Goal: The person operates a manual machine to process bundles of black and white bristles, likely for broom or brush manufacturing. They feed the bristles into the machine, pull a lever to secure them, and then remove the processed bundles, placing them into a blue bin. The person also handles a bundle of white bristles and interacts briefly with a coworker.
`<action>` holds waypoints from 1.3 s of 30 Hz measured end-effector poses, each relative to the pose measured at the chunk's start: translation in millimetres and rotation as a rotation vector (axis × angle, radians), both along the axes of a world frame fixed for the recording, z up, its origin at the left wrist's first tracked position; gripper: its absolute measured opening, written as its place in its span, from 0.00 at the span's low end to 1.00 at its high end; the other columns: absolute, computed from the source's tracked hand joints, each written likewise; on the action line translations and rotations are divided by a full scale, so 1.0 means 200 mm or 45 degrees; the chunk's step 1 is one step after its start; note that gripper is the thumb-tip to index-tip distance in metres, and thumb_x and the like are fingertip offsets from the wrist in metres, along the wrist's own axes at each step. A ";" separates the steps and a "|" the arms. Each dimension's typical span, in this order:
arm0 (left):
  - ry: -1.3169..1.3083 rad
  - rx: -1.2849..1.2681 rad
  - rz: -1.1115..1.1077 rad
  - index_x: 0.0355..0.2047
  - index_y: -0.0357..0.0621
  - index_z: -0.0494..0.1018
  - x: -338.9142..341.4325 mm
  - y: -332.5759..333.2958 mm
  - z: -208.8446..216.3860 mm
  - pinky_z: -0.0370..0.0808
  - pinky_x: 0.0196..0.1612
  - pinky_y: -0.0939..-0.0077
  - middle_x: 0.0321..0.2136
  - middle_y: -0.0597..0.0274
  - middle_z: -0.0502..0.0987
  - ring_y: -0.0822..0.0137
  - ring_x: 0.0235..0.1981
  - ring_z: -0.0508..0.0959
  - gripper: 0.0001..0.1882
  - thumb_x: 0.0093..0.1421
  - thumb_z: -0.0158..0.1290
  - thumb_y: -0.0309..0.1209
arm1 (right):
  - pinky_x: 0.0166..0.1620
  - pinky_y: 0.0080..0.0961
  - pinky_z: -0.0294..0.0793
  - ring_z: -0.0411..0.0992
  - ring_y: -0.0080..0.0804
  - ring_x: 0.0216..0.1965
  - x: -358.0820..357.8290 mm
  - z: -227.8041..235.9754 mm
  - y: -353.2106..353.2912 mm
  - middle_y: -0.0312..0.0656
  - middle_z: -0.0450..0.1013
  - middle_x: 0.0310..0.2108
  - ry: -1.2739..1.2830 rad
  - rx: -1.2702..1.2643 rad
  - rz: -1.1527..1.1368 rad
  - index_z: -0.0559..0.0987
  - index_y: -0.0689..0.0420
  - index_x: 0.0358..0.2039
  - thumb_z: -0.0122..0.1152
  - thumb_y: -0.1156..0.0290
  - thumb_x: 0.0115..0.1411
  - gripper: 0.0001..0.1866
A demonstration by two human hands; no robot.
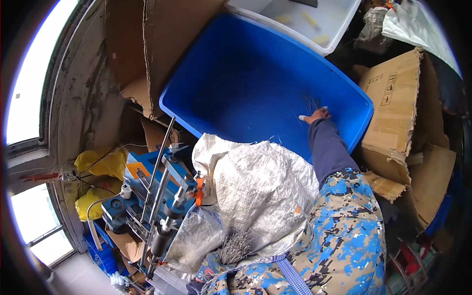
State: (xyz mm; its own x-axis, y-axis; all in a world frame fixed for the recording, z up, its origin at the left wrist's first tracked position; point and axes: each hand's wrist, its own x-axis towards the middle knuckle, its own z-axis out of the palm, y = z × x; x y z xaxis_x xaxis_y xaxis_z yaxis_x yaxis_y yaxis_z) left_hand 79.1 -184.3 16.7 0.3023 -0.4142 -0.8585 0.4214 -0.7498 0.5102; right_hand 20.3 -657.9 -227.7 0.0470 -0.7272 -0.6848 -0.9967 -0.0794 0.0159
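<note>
My right hand [317, 116], with white covers on some fingertips, reaches into a big blue tub [236, 83] near its right side. Its thumb is spread from the fingers, just beside a loose cluster of thin grey wires [310, 102]. Low in the view, a patterned glove covers my left hand [210, 268], closed around a thick bundle of similar wires [236, 247]; most of its fingers are hidden. That bundle rests against a white woven sack [260, 187], which drapes over my lap and up to the tub's near rim.
A blue bench machine with metal rods [160, 196] stands at the left, an orange clip [199, 191] on it. Open cardboard boxes [393, 103] crowd the right side. Behind the tub sits a whitish plastic bin [324, 29]. Yellow bags [101, 164] hang by the windows.
</note>
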 end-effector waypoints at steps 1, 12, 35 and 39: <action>0.005 0.022 -0.001 0.45 0.40 0.67 0.03 -0.01 -0.01 0.68 0.45 0.73 0.40 0.56 0.74 0.64 0.40 0.74 0.31 0.38 0.63 0.32 | 0.60 0.40 0.46 0.40 0.48 0.62 0.00 -0.02 -0.02 0.54 0.41 0.60 0.007 0.026 -0.022 0.39 0.67 0.59 0.62 0.38 0.38 0.63; -0.013 0.096 -0.065 0.45 0.41 0.68 0.33 -0.15 -0.07 0.68 0.45 0.74 0.39 0.56 0.75 0.64 0.40 0.74 0.31 0.38 0.63 0.32 | 0.52 0.38 0.61 0.60 0.47 0.52 0.30 -0.23 0.17 0.54 0.59 0.51 -0.130 -0.093 0.151 0.56 0.68 0.52 0.62 0.58 0.44 0.41; 0.044 0.049 -0.096 0.45 0.41 0.68 0.15 -0.11 -0.12 0.68 0.44 0.75 0.39 0.57 0.75 0.66 0.39 0.74 0.30 0.39 0.63 0.33 | 0.38 0.35 0.70 0.72 0.47 0.34 0.00 -0.54 -0.05 0.55 0.72 0.28 -0.770 -0.059 -0.482 0.72 0.65 0.27 0.60 0.67 0.42 0.15; 0.068 0.063 -0.085 0.45 0.41 0.68 0.11 -0.10 -0.13 0.68 0.44 0.75 0.38 0.57 0.75 0.66 0.39 0.74 0.30 0.39 0.63 0.33 | 0.37 0.34 0.71 0.73 0.46 0.32 0.04 -0.51 0.05 0.52 0.72 0.26 -0.569 -0.341 0.141 0.73 0.65 0.26 0.65 0.65 0.40 0.18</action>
